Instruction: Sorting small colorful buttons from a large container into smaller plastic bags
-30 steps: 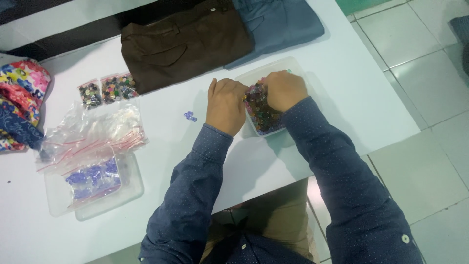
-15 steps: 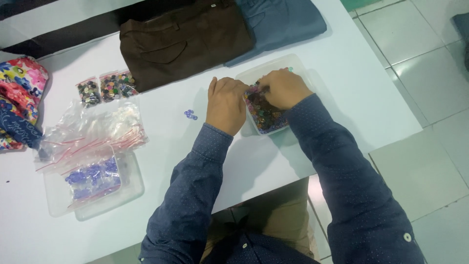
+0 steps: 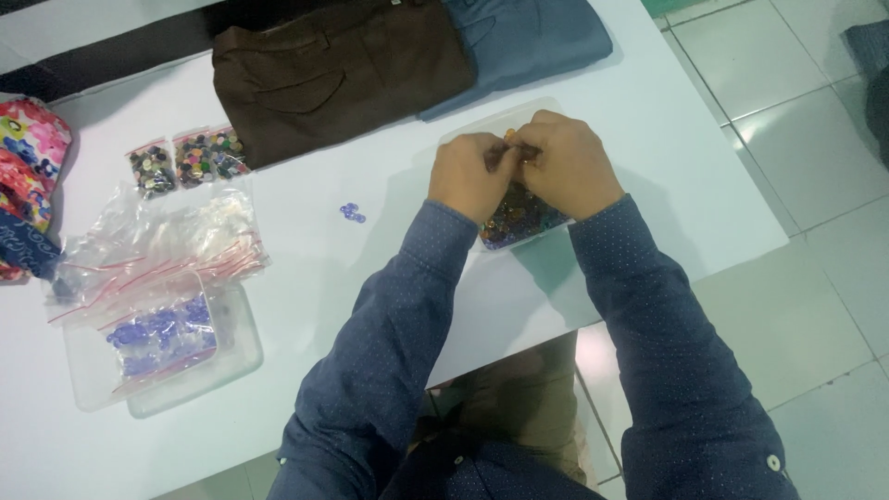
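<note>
1. Head view, hands. The left hand [image 3: 472,176] and the right hand [image 3: 569,167] meet knuckle to knuckle above a clear plastic tray [image 3: 463,139] on the white tabletop [image 3: 389,250]. The fingertips of both hands are pressed together over something small between them; what is pinched is too small to tell.
2. Head view, tray. The tray holds a heap of mixed-colour buttons [image 3: 519,218], which shows directly below the hands, between the two dark blue dotted sleeves [image 3: 407,306].
3. Head view, near the tray. A few loose blue buttons [image 3: 351,212] lie on the tabletop just left of the tray, apart from it.
4. Head view, beyond the tray. Folded brown trousers [image 3: 333,69] and folded blue trousers [image 3: 528,42] lie side by side, touching.
5. Head view, far left of the tray. Small bags of mixed buttons [image 3: 185,159], a pile of empty zip bags [image 3: 157,241], and a second clear tray [image 3: 231,356] carrying a bag of blue buttons [image 3: 159,331]. Flowered cloth [image 3: 28,157] lies at the tabletop's left edge.
</note>
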